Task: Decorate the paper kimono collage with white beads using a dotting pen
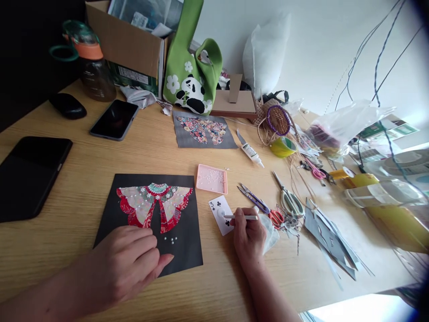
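My right hand (248, 237) pinches a thin white stick (250, 217). The stick's tip meets a whitish blob on a three of clubs playing card (217, 206). Fingers loosely bent and thumb stretched away, my left hand (134, 259) rests over the lower left of a black sheet (184, 210), with nothing visible in it. On that sheet lies a red and cream fabric collar shape (174, 201), trimmed with pearls and turquoise beads. Several loose pearls (172, 240) sit below it, close to my left thumb. Small white beads fill part of a pink tray (212, 179) above the card.
Purple snips (254, 197), red-handled scissors (276, 218), pale-handled scissors (291, 201) and grey paper scraps (330, 237) lie rightward. A glue tube (251, 154) and floral piece (205, 130) are behind. Phone (114, 120), tablet (31, 174), mouse (68, 106) and bottle (95, 74) stand left.
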`<state>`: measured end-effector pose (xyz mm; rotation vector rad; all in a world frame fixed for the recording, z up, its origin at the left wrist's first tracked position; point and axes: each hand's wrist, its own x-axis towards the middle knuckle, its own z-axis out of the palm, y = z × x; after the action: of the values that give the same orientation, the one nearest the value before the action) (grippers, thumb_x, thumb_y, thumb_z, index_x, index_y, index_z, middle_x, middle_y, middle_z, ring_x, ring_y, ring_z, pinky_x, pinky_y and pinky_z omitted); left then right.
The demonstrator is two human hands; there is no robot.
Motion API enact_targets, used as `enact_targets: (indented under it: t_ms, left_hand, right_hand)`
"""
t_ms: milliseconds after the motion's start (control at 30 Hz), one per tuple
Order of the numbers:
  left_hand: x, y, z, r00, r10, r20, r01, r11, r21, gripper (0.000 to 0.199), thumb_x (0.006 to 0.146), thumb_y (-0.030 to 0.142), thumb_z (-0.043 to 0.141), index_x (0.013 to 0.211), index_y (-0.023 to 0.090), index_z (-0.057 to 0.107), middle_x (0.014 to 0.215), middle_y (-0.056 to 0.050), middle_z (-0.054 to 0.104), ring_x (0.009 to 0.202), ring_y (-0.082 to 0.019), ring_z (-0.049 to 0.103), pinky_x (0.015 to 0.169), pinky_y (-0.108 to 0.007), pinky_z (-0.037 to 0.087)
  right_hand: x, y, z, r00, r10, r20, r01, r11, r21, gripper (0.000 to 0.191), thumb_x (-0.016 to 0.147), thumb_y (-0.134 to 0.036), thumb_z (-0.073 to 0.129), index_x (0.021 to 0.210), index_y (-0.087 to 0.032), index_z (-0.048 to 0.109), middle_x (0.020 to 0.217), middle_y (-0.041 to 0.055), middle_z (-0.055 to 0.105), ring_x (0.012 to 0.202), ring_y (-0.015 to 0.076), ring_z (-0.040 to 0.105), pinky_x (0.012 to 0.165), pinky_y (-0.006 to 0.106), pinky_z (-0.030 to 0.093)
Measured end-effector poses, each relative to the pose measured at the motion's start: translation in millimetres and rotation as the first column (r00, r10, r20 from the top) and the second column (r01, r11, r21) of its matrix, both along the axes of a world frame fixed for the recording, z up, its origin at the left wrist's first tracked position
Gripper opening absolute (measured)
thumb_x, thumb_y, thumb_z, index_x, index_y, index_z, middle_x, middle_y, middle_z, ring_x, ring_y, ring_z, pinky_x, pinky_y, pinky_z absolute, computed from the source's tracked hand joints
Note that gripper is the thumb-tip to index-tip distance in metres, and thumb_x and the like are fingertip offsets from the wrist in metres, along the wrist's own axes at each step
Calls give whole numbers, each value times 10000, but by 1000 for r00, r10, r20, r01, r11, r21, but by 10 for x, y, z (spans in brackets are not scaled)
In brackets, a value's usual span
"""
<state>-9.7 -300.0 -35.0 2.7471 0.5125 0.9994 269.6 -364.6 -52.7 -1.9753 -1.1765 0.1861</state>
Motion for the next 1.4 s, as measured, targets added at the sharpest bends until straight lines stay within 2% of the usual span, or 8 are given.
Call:
enact_targets:
  t_ms: [367,633,1033,1400]
  left_hand:
    - [-5,-6,-17,1000,3,15,-3,1000,-5,251,904,120,654,697,201,536,664,38,603,614,-113,606,667,-267,553]
    - [-30,-15,-93,1000,-5,-15,5,1000,-20,267,905,113,655,694,199,517,688,35,610,639,-121,614,696,-292,553]
    - [17,20,1,1000,-11,-15,11,1000,-25,310,919,107,626,662,207,483,601,60,503,552,-101,509,573,-255,470]
    - [19,23,-4,1000,-15,16,16,1000,-15,269,901,93,646,692,205,521,645,62,557,598,-105,573,665,-270,527]
  right_hand:
    - [-17,57,42,999,-30,-32,28,998,-48,492,939,-642,427,697,-233,551,526,2,624,470,164,553,478,270,387]
    - [-20,71,57,998,-39,-53,36,998,-55,498,928,-655,429,682,-237,546,516,-1,621,458,166,544,469,276,378]
    - [-21,87,61,998,-38,-39,36,997,-66,497,927,-643,430,656,-240,537,503,-9,608,445,157,533,467,264,372]
    - [-27,84,72,999,-14,-50,12,999,-48,477,936,-597,444,633,-238,525,486,-17,580,429,150,513,457,265,363]
